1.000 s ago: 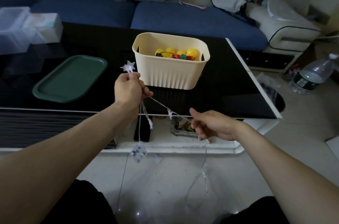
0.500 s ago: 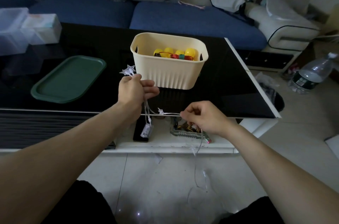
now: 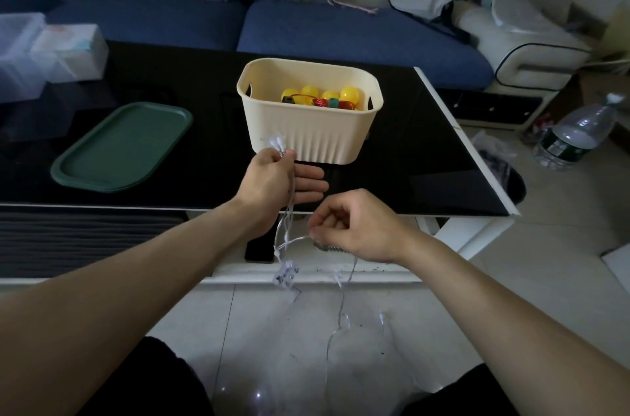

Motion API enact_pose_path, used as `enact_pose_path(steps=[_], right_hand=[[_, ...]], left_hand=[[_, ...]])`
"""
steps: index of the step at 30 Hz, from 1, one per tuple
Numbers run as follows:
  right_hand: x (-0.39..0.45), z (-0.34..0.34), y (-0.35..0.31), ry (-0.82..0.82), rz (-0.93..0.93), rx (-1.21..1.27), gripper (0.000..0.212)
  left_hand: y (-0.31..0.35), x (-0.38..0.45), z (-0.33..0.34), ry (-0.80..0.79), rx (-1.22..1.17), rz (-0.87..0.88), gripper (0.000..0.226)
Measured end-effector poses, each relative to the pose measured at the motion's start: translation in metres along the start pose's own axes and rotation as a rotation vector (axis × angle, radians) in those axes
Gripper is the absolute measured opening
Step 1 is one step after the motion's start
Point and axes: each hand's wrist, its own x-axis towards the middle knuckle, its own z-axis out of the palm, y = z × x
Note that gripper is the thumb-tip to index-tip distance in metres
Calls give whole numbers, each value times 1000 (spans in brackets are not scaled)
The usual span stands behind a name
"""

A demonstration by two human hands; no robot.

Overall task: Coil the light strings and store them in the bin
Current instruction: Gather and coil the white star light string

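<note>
Since a moment ago I see my right hand (image 3: pixel 354 228) has come in close under my left hand (image 3: pixel 272 177), so the light string (image 3: pixel 284 231) between them now sags in short loops instead of running taut. My left grip pinches the gathered stars just in front of the cream bin (image 3: pixel 310 139) with the other fingers spread flat, my right grip is curled around the wire, and the rest trails down onto the tiled floor (image 3: pixel 511 293). The bin stands on the glossy black worktop (image 3: pixel 426 160) beside a green tray (image 3: pixel 122 146), with a blue sofa (image 3: pixel 341 30) behind.
</note>
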Motion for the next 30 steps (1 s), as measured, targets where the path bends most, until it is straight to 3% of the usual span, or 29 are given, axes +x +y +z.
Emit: enact_pose_path(steps=[7,15,24,27,30], right_hand=[[2,1,0,219,-15,4,28],[3,0,3,207,0,-39,41],[9,-1,20,318,61,77,55],[10,-2,17,257,253,233,73],[9,-5,19,6,423,437,79]], left_hand=[[-5,-12,4,-194,216,-120,24],[-18,-10,4,-212,537,-132,19],[-10,-9,0,-209,430,-67,27],[-6,-7,-4,-178,327,12,22],[-1,-5,-7,-149,198,36,17]])
